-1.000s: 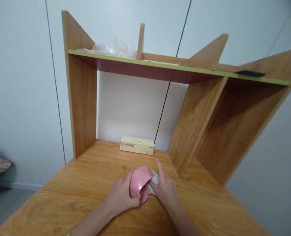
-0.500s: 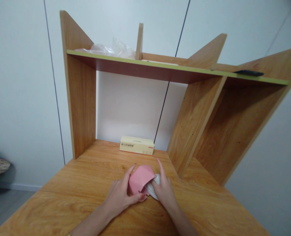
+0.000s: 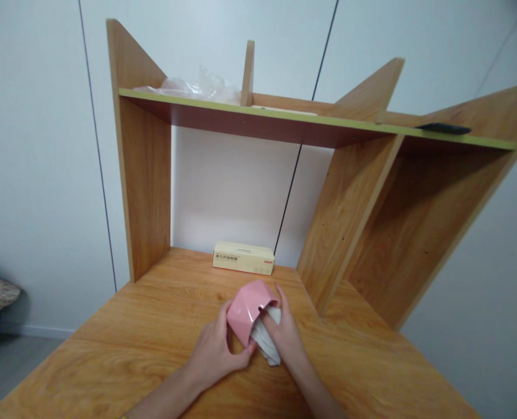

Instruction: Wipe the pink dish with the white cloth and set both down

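A pink faceted bowl-like container [image 3: 247, 309] is tilted on its side above the table, its opening turned toward the lower right. My left hand [image 3: 217, 346] grips it from the left, thumb at the lower rim and fingers round the outside. My right hand [image 3: 284, 334] is closed on a white cloth [image 3: 267, 340], with its fingers reaching into the opening. Part of the cloth hangs out below the rim; the rest, along with some fingertips, is hidden inside the container.
A cream cling-film box [image 3: 243, 258] lies at the back of the wooden table [image 3: 363, 372]. Wooden shelving [image 3: 147, 192] rises behind, with a clear plastic bag [image 3: 197, 88] and a flat dark object [image 3: 444, 128] on its upper shelf. An upright panel [image 3: 349, 227] stands at right.
The pink container has turned in my left hand, and a notch in its rim now shows near the top. More of the white cloth hangs below my right hand.
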The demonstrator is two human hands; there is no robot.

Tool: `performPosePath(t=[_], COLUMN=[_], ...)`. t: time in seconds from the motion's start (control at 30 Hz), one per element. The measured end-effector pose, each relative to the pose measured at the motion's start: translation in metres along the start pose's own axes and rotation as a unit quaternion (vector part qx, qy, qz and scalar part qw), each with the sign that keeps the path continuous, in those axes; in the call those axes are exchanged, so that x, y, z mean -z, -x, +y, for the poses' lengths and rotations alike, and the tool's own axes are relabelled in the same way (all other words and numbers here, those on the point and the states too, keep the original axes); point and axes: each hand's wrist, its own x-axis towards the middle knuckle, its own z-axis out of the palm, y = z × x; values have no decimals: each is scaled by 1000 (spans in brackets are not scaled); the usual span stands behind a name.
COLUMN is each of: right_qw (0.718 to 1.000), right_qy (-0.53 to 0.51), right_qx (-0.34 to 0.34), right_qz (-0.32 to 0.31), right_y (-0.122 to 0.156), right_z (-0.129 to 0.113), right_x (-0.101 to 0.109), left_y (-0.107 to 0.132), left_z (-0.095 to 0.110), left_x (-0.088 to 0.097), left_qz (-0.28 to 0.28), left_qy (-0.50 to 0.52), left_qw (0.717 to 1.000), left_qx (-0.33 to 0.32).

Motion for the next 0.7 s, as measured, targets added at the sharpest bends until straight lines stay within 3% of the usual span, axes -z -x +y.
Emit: performPosePath(t=[0.23, 0.43, 0.57, 0.7], right_qw=[979, 919, 897, 904], right_qy=[205, 386, 417, 398], right_qx=[-21, 68, 146, 155], right_qz=[1, 29, 29, 3], right_y=[-3, -2, -1, -1], right_z=[-5, -8, -8, -6], right_x=[8, 16, 20, 21], left_y=[-1, -1, 0, 0], left_z=[5, 9, 9, 10], left_x=[1, 2, 3, 5], left_qz=[3, -12, -35, -37], left_qy=[-82, -116, -122, -125], left_qw=[996, 993, 992, 991], left_qx=[31, 35, 23, 9])
